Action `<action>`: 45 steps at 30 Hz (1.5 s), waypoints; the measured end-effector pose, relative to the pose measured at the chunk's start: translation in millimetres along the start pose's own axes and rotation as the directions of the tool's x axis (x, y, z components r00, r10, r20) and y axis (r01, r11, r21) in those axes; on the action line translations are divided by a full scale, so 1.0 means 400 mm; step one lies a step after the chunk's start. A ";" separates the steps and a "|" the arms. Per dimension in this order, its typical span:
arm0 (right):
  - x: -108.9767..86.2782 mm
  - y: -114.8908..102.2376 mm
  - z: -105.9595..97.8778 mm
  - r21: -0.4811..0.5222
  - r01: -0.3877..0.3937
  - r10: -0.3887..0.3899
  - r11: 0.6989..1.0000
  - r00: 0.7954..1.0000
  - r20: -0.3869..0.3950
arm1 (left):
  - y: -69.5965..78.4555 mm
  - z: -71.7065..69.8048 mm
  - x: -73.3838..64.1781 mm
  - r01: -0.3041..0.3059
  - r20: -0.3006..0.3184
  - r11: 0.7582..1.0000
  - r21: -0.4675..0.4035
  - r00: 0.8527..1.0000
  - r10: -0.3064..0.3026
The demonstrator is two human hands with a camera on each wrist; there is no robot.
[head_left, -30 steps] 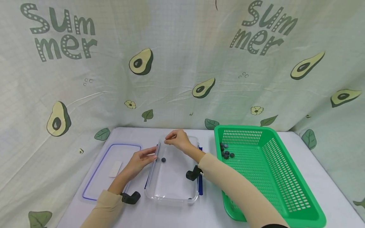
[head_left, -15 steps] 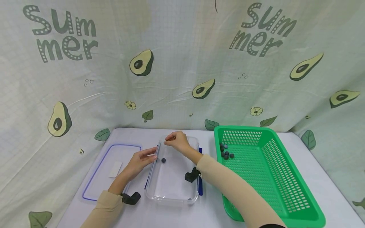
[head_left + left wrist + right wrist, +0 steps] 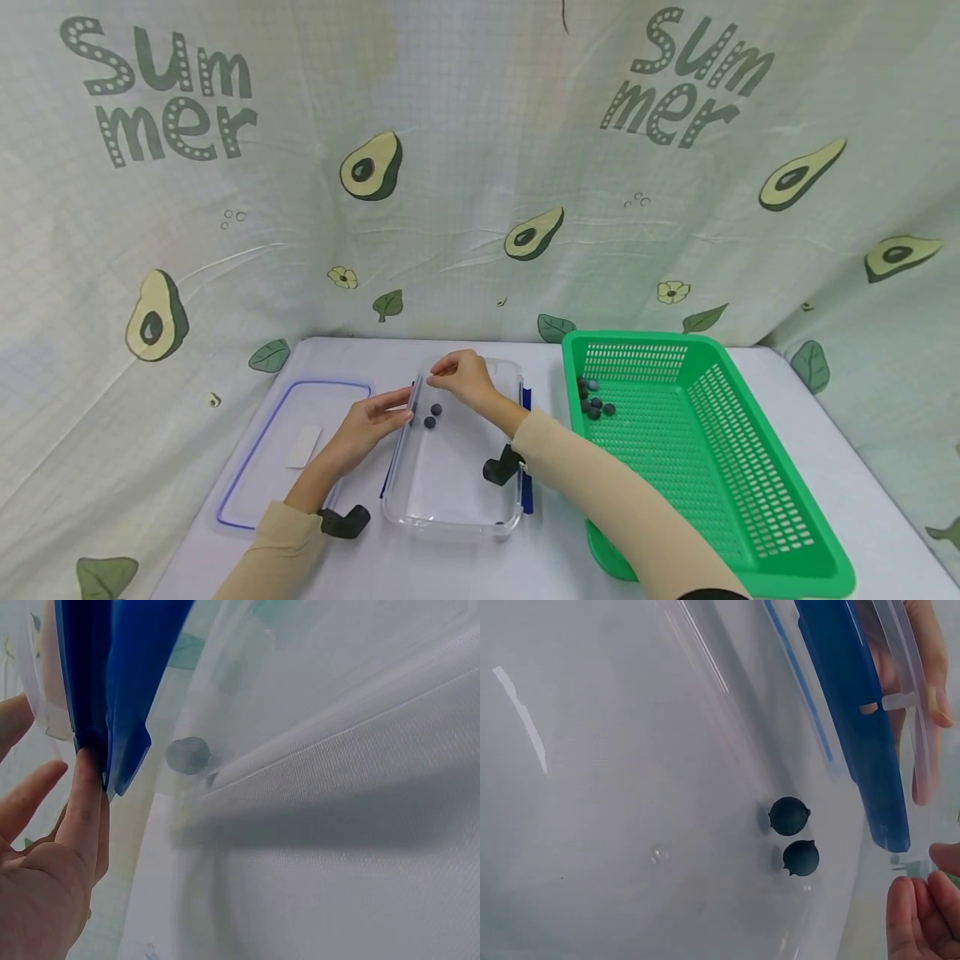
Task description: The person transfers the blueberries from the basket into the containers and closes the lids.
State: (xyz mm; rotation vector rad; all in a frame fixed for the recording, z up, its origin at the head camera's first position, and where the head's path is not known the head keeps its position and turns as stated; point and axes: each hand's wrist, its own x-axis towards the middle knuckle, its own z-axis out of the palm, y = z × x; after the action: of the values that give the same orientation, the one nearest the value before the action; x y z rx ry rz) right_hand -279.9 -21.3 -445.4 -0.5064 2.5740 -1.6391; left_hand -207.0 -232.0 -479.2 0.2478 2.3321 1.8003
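Observation:
Two blueberries (image 3: 789,816) lie side by side in a clear plastic box (image 3: 450,492), near its left wall. Against that wall my left hand (image 3: 367,429) rests with extended fingers. A fingertip touches the blue side latch (image 3: 127,690) in the left wrist view. My right hand (image 3: 465,379) hovers over the box's far left corner, its fingers loosely bent. In the right wrist view, its fingers (image 3: 904,911) show no berry between them and the thumb; the palm is hidden. A small dark spot sits at the box's near right corner, too indistinct to name.
A green basket (image 3: 750,450) stands to the right, with several blueberries (image 3: 595,404) at its left side. A clear lid (image 3: 258,467) with a blue seal lies left of the box, a white rectangle on it. Printed fabric (image 3: 450,167) hangs behind the table.
A second blueberry has appeared in the box beside the first one. My right hand has shifted slightly left and nearer. The left hand stays where it was.

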 end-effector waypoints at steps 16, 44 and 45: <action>0.018 -0.050 -0.077 0.084 -0.036 0.035 0.996 0.999 0.020 | 0.015 0.002 0.006 0.004 -0.028 0.999 0.035 1.000 -0.003; -0.004 -0.122 -0.292 0.215 -0.021 0.006 0.976 0.998 0.070 | 0.015 0.010 -0.007 0.019 -0.029 0.999 0.036 0.999 -0.018; -0.005 -0.121 -0.302 0.212 -0.025 0.011 0.977 0.998 0.068 | 0.015 0.010 -0.008 0.019 -0.028 0.999 0.034 0.999 -0.018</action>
State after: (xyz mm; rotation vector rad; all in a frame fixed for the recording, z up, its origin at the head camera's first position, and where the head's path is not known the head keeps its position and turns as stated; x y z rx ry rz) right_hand -291.7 66.1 -349.8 -0.5106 2.3132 -1.8294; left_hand -202.8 -227.7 -474.1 0.2067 2.3778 1.7685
